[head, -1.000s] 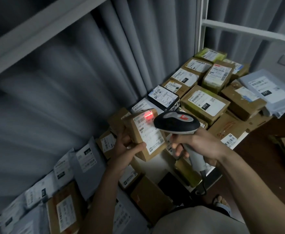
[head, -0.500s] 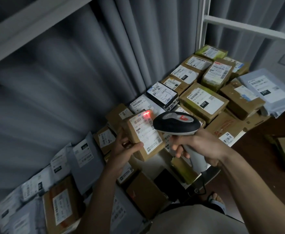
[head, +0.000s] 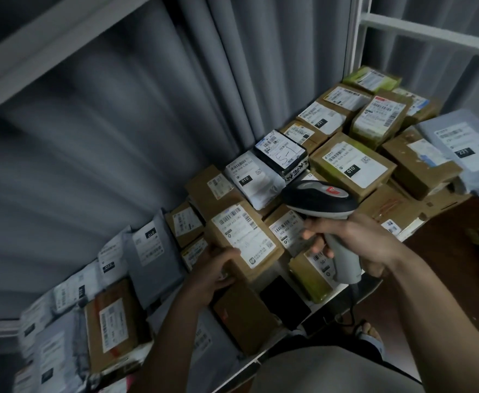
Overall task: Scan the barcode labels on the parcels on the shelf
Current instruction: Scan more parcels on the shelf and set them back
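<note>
Now both hands grip — left [head: 214, 272] a brown, white-labelled parcel [head: 244, 239], right [head: 357, 239] seemingly the scanner [head: 319, 198].

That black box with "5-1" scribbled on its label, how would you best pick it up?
Probably from above, fingers across the two short sides of the black box. Its label faces up, the white bag presses against one long side and brown boxes crowd the other.
</note>
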